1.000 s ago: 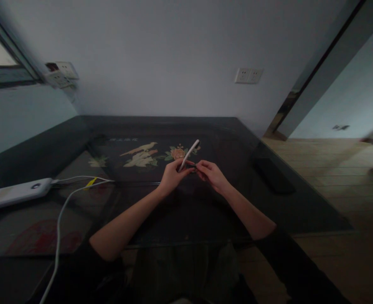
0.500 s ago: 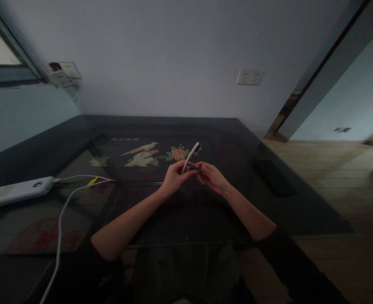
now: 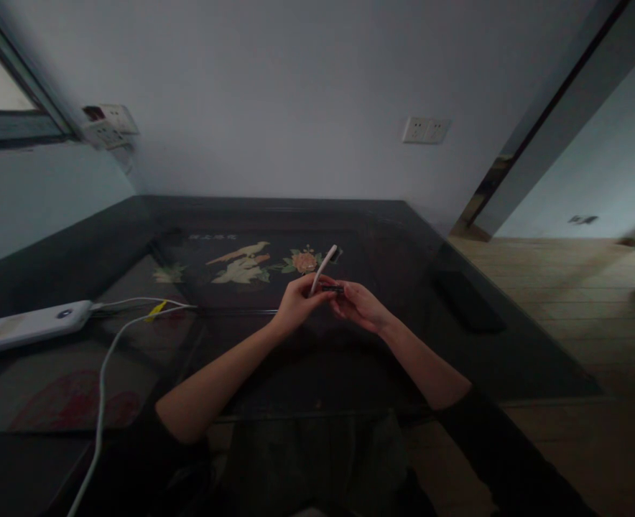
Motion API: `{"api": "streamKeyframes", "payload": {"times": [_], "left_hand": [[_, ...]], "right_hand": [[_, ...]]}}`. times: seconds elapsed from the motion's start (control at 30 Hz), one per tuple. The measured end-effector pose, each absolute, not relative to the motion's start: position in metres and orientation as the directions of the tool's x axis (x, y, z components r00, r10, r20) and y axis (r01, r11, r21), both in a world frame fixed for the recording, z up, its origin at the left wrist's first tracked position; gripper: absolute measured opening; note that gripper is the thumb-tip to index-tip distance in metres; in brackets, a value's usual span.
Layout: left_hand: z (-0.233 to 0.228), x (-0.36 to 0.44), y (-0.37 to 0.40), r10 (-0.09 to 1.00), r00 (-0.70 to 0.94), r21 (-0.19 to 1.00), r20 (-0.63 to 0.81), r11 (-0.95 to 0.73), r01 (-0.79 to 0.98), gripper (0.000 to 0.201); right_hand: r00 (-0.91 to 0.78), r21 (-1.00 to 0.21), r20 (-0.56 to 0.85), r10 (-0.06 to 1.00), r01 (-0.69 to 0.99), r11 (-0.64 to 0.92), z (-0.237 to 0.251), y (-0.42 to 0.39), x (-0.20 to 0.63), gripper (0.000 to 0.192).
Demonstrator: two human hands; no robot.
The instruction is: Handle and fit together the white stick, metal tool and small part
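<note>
- Pinching one slim white stick (image 3: 324, 268), our left hand (image 3: 297, 305) tilts it up above the desk (image 3: 274, 366).
- Our right hand (image 3: 358, 305) grips one small dark piece (image 3: 332, 288) at the stick's base.
- One white power bank (image 3: 29, 324) with two cables (image 3: 105, 359) lies far left.

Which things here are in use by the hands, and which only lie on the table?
In use:
- left hand, holding a slim white stick-like item
- right hand, holding a small dark item; what it is cannot be told

Only lying there:
- white power bank with white cables
- flat dark object at the right
- dark glass-topped table with bird and flower picture
</note>
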State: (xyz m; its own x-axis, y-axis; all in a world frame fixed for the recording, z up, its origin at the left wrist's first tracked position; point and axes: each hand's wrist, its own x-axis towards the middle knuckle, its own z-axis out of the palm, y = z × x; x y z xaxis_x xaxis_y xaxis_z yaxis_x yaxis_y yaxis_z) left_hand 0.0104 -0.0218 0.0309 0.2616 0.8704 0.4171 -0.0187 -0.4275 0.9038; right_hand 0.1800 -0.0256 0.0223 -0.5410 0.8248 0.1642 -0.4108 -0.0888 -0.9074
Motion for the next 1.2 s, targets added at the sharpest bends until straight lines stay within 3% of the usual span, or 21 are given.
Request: {"api": "streamKeyframes", "payload": {"times": [0.47,0.6,0.83,1.2], "left_hand": [[0.035,0.014,-0.028,0.89,0.294,0.937,0.347,-0.315,-0.153,0.027],[0.038,0.013,-0.028,0.896,0.305,0.945,0.323,-0.289,-0.151,0.036],[0.031,0.012,-0.021,0.906,0.389,0.984,0.17,-0.135,-0.115,0.071],[0.026,0.016,-0.025,0.849,0.495,0.98,0.183,-0.196,-0.027,0.067]], "right_hand": [[-0.573,-0.885,0.177,0.8,-0.448,-0.125,0.027,-0.03,0.176,0.05],[-0.473,-0.893,0.207,0.856,-0.449,-0.033,0.03,-0.028,0.179,0.045],[-0.123,-0.876,0.268,0.956,-0.445,0.188,0.035,-0.013,0.195,0.033],[-0.028,-0.864,0.26,0.965,-0.453,0.219,0.031,-0.009,0.194,0.033]]}}
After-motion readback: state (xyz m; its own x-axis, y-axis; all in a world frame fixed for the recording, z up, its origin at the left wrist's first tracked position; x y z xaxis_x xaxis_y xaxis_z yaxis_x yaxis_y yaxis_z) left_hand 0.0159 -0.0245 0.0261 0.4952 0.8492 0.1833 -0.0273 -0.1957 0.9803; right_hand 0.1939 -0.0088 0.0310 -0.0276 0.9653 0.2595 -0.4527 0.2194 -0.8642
